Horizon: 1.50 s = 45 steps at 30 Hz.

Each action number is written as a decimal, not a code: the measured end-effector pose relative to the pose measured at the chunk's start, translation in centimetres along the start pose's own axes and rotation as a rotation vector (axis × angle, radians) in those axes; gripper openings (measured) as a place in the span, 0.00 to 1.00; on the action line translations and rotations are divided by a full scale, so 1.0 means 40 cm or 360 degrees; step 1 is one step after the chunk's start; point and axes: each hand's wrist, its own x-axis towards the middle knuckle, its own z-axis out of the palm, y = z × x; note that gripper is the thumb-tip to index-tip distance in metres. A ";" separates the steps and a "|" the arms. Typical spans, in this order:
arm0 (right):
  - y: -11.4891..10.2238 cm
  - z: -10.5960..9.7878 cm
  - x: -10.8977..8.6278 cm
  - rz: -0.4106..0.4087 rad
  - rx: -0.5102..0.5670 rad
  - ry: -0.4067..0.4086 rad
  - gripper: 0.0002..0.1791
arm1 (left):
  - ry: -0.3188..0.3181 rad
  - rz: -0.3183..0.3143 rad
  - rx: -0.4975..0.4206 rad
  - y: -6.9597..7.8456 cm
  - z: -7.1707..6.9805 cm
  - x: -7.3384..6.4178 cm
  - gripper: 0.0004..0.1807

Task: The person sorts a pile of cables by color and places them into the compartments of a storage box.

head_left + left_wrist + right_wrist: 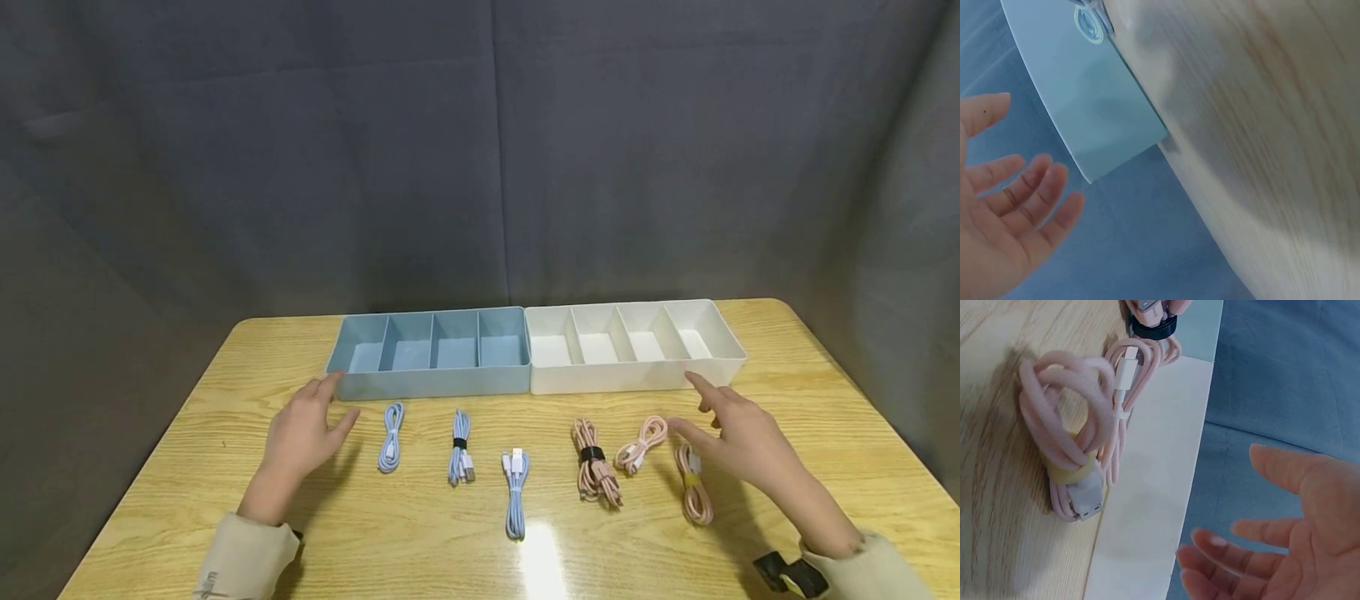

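Observation:
My left hand (303, 429) hovers at the left end of a blue divided box (435, 383), fingers extended and holding nothing. My right hand (742, 437) is over the table before the white divided box (622, 377), thumb and index finger apart, with nothing held. Closest to it lies a coiled pink cable with a yellow tie (1072, 447). Beside that are a pink cable with a white tie (633, 452) and a pink one with a black strap (592, 475). Three bluish cables lie further left: one looped (389, 454), one black-strapped (459, 454), one nearest the front (515, 500).
Both boxes stand end to end along the back of the wooden table (187, 475), each split into several compartments with no contents visible. A dark grey curtain (375, 183) hangs behind and at the sides. A dark strap (791, 575) sits at the right cuff.

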 end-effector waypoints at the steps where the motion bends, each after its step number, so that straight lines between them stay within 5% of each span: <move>1: -0.001 -0.001 0.000 0.0000 0.0013 -0.0021 0.36 | -0.0004 -0.0016 -0.0012 -0.001 -0.003 0.001 0.30; 11: -0.016 0.005 -0.006 -0.0044 0.0261 -0.0201 0.25 | -0.0120 -0.0165 -0.0090 -0.032 -0.007 0.004 0.30; 21: -0.033 0.016 -0.003 -0.0053 0.0570 -0.0329 0.26 | -0.0122 -0.0262 -0.0272 -0.062 -0.008 0.020 0.31; 30: -0.039 0.047 0.008 -0.0033 0.0770 -0.0471 0.29 | -0.0273 -0.0436 -0.0412 -0.070 0.002 0.047 0.35; 40: -0.054 0.077 0.022 -0.0079 0.0960 -0.0565 0.32 | -0.0416 -0.0606 -0.0716 -0.084 0.024 0.065 0.38; 45: -0.064 0.097 0.023 -0.0112 0.0920 -0.0575 0.33 | -0.0447 -0.0676 -0.0865 -0.084 0.033 0.073 0.36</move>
